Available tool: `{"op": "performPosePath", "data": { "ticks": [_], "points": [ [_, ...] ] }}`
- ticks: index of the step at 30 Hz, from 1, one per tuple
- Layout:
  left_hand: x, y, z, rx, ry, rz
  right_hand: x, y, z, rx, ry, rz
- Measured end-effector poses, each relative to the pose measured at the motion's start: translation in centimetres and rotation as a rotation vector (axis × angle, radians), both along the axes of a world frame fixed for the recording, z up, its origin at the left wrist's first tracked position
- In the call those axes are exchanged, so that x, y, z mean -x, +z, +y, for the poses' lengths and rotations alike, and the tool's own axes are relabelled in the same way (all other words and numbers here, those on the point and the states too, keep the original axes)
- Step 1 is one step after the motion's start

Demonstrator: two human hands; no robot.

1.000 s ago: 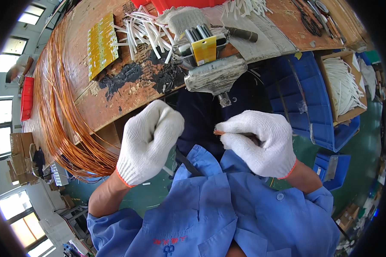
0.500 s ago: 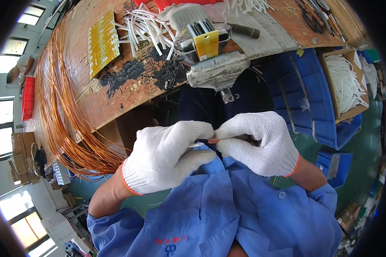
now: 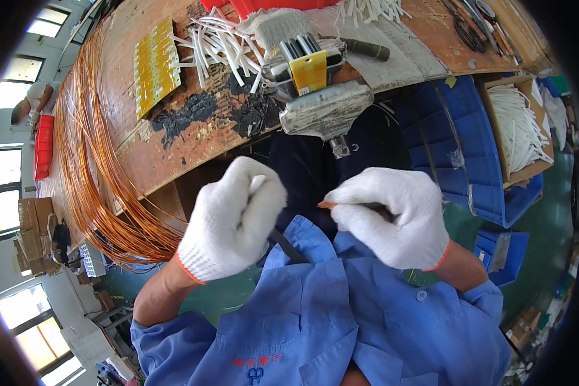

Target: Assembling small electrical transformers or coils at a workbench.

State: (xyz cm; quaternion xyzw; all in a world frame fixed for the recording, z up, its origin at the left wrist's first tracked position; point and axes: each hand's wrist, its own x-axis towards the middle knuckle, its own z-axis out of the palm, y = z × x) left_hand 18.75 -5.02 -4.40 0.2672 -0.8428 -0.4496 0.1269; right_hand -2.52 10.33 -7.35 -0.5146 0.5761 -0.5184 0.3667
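Observation:
My right hand (image 3: 392,215), in a white knitted glove with a red cuff edge, is pinched shut on a short copper wire end (image 3: 328,204) that pokes out left of the thumb and fingertip. Left of it, my gloved left hand (image 3: 235,219) is curled closed, and what its fingers hold, if anything, is hidden. A dark narrow strip (image 3: 285,246) shows beside that fist against my blue shirt; I cannot tell whether the hand grips it. Ahead of both hands, a worn metal vise-like block (image 3: 328,112) stands at the bench edge.
A coil of copper wire (image 3: 96,174) hangs over the bench (image 3: 132,141) at left. White tubes (image 3: 215,48) and a yellow panel (image 3: 156,71) lie on the bench. Blue crates (image 3: 453,154) and a carton of white tubes (image 3: 514,125) stand at right.
My left hand has moved left and up, away from the right hand, and curled into a fist. The right hand keeps its pinch on the copper wire end, nearly in place.

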Motion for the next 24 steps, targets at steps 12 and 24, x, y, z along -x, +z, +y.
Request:
{"op": "performPosePath", "data": {
  "ticks": [12, 24],
  "points": [
    [-0.8, 0.0, -0.1, -0.081, -0.251, 0.058, 0.0, 0.6, 0.0, -0.038, 0.060, -0.096],
    [-0.7, -0.4, 0.5, 0.405, -0.262, -0.003, -0.4, 0.9, 0.2, -0.072, 0.080, -0.151]
  ]
}}
